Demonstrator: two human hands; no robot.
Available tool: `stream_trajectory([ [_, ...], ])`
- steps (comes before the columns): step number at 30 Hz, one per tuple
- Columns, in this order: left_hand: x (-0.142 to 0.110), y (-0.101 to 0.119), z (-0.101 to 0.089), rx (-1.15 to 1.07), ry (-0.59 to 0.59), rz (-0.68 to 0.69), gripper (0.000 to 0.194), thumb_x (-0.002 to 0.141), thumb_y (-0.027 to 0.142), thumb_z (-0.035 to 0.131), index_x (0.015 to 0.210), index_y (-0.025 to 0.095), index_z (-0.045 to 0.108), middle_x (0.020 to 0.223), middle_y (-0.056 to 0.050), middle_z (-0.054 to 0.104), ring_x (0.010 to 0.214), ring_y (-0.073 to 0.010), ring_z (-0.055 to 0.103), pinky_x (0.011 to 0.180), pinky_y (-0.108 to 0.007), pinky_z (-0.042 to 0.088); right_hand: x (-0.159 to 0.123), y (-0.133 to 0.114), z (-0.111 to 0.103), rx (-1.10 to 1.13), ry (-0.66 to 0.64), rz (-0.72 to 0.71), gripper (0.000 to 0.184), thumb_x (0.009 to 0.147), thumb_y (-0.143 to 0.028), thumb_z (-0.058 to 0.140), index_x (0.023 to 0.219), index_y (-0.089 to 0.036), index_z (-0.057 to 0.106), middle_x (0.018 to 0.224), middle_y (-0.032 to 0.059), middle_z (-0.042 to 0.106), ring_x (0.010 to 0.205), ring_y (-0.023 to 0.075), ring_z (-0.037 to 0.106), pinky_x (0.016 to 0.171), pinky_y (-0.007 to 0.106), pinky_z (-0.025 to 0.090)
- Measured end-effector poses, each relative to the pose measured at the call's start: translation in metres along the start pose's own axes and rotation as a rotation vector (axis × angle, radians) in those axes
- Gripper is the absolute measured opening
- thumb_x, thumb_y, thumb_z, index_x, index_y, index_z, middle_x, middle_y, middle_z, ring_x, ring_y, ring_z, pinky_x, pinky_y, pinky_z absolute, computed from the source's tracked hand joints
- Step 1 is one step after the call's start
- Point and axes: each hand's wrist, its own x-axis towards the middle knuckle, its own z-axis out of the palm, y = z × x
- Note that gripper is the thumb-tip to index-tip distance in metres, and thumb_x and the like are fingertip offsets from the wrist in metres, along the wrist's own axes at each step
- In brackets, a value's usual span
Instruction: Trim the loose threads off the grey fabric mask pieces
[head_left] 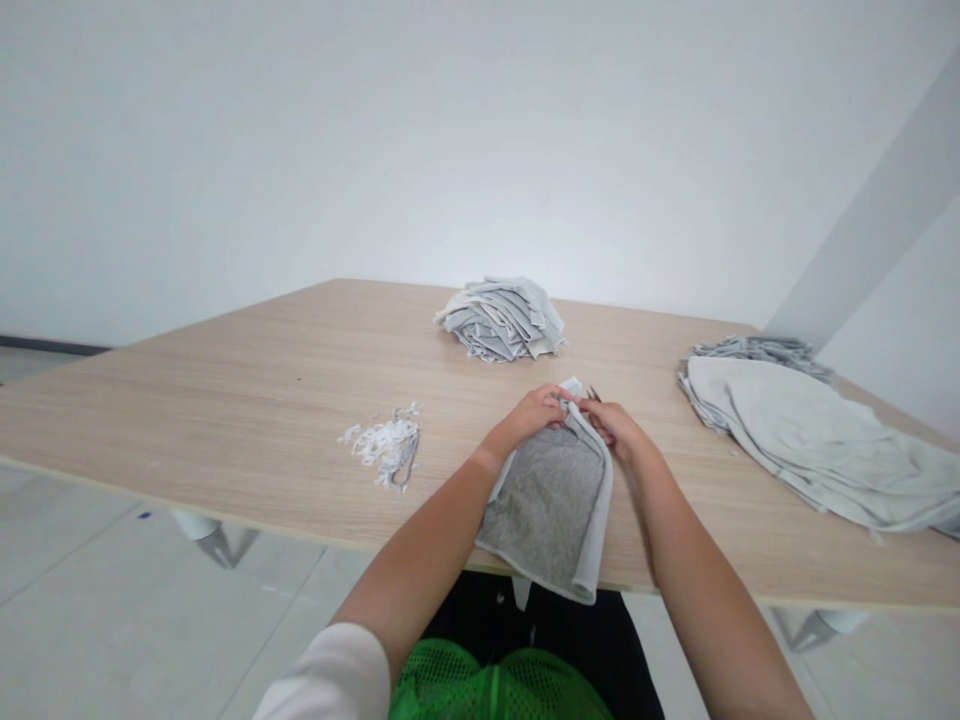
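Observation:
A grey piece of fabric (pixel 551 505) with paler edges lies in front of me, its lower end hanging over the table's front edge. My left hand (pixel 536 412) is closed on its upper left part, pinching the cloth near the pale top corner. At the upper right edge of the cloth is my right hand (pixel 616 428), its fingers curled around thread snips (pixel 592 394). Only the dark, pointed tips of the snips show; the rest is hidden in the hand. The right fingertips also meet the cloth's edge close to the left fingers.
A heap of pale thread and fabric scraps (pixel 390 445) lies left of the cloth. Behind it stands a stack of folded grey fabric pieces (pixel 502 318). Larger pale grey pieces (pixel 817 435) are piled at the right of the wooden table (pixel 225 400). A white wall rises behind.

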Motion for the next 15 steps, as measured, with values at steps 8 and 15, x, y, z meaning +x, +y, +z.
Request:
stream_trajectory([
  [8, 0.002, -0.001, 0.001, 0.091, 0.016, -0.054, 0.034, 0.081, 0.019, 0.068, 0.115, 0.016, 0.068, 0.072, 0.002, 0.069, 0.067, -0.0126, 0.067, 0.071, -0.025, 0.055, 0.007, 0.003, -0.001, 0.143, 0.055, -0.049, 0.048, 0.074, -0.038, 0.082, 0.061, -0.025, 0.038, 0.043, -0.0099, 0.032, 0.038, 0.0046, 0.019, 0.034, 0.022, 0.009],
  [15, 0.002, -0.005, 0.005, 0.351, 0.155, 0.050, 0.028, 0.094, 0.029, 0.058, 0.117, 0.016, 0.069, 0.077, 0.000, 0.070, 0.068, -0.0140, 0.065, 0.073, -0.027, 0.055, -0.002, -0.010, -0.004, 0.314, -0.169, -0.161, 0.050, 0.079, -0.040, 0.077, 0.062, -0.025, 0.033, 0.046, -0.0123, 0.024, 0.041, 0.0046, 0.014, 0.036, 0.020, 0.011],
])
